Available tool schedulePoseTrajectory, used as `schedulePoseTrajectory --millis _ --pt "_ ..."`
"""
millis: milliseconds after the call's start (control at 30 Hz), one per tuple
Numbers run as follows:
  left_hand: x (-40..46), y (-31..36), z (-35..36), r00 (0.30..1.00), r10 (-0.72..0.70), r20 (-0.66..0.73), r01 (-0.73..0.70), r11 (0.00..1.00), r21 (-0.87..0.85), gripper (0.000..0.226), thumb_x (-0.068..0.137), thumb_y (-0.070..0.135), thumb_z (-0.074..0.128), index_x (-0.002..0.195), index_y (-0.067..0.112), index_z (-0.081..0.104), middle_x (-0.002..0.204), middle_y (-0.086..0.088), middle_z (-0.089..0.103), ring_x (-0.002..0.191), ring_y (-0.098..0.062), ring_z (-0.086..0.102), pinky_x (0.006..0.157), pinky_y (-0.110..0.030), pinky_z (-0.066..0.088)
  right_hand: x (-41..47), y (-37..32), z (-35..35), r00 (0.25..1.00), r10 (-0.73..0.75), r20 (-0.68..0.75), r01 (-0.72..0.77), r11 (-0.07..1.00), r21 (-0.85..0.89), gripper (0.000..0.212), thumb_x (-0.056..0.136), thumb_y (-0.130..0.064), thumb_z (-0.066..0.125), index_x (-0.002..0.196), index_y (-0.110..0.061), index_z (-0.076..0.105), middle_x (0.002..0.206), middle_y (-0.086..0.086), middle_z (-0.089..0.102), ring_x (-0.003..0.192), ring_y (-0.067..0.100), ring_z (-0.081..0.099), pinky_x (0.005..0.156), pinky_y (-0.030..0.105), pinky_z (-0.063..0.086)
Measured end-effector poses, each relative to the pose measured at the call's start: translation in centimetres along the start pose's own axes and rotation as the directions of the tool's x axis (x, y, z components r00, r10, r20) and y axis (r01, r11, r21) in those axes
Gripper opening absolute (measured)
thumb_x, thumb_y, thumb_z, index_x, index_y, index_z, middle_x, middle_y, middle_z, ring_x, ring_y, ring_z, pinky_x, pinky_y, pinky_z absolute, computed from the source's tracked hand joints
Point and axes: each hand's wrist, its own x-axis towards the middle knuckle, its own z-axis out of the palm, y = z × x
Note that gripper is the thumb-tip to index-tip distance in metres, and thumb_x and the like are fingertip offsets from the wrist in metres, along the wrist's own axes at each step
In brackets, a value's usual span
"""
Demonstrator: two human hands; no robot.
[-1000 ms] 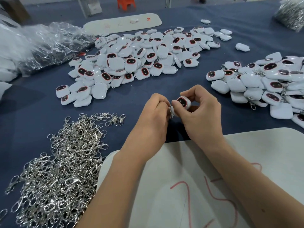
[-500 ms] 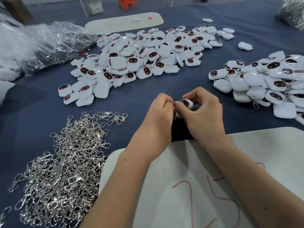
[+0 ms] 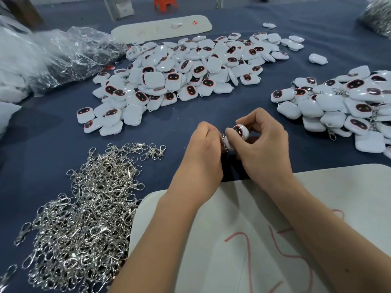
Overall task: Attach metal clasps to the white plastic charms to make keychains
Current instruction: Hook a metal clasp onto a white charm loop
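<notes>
My right hand (image 3: 264, 144) pinches a white plastic charm (image 3: 239, 132) with a dark red-rimmed face, held above the blue cloth at centre. My left hand (image 3: 203, 149) is curled against it and pinches a small metal clasp (image 3: 224, 142), mostly hidden between the fingers, at the charm's lower left edge. A big heap of loose silver clasps (image 3: 84, 208) lies at the lower left. A pile of bare white charms (image 3: 179, 77) spreads across the middle back. Charms with clasps on them (image 3: 342, 106) are piled at the right.
A white board (image 3: 296, 229) with red marks lies under my forearms. Another white board (image 3: 163, 28) sits at the back. Crumpled clear plastic bags (image 3: 53, 53) fill the far left. A bag of metal parts (image 3: 376, 15) is at the top right. Blue cloth (image 3: 165, 127) covers the table.
The two hands closed together and then eased slightly apart, showing more of the charm's face. The charm stays in my right hand, the clasp in my left.
</notes>
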Motion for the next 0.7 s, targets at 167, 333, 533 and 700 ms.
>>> schedulePoseTrajectory --millis 167,333,533,700 --pt "-0.08 0.49 -0.36 0.997 0.017 -0.074 -0.021 0.998 -0.052 0.012 0.098 0.005 0.047 0.092 0.014 0.053 0.093 0.000 0.059 0.086 -0.025 0.053 0.073 -0.049 0.048 0.23 0.16 -0.10 0.993 0.119 -0.015 -0.115 0.983 0.142 0.019 0.091 -0.024 0.077 0.088 -0.017 0.060 0.073 -0.003 0.071 0.056 0.014 0.065 0.058 0.026 0.053" --pt "0.06 0.27 -0.42 0.986 0.041 -0.164 -0.075 0.975 -0.209 0.009 0.098 0.011 0.059 0.091 0.016 0.059 0.083 0.008 0.063 0.079 -0.015 0.060 0.071 -0.037 0.049 0.41 0.29 -0.40 0.979 0.204 -0.008 -0.192 0.931 0.311 0.018 0.094 -0.020 0.074 0.090 -0.011 0.059 0.065 -0.003 0.068 0.046 0.011 0.055 0.047 0.022 0.045" --pt "0.19 -0.19 -0.33 0.980 0.041 -0.194 -0.092 0.962 -0.258 0.015 0.091 0.002 0.069 0.095 0.016 0.068 0.088 0.010 0.070 0.086 -0.009 0.067 0.077 -0.025 0.053 0.61 0.57 -0.51 0.970 0.241 0.032 -0.234 0.886 0.400 0.022 0.095 -0.017 0.073 0.096 -0.002 0.057 0.065 0.001 0.066 0.048 0.013 0.051 0.046 0.023 0.043" --pt "0.29 -0.17 -0.50 0.983 -0.004 -0.182 -0.047 0.961 -0.273 0.010 0.089 0.003 0.074 0.089 0.013 0.072 0.080 0.009 0.072 0.079 -0.008 0.067 0.074 -0.020 0.052 0.59 0.39 -0.46 0.974 0.221 0.043 -0.218 0.881 0.419 0.020 0.096 -0.018 0.072 0.091 -0.008 0.055 0.062 0.003 0.063 0.043 0.016 0.048 0.041 0.023 0.037"
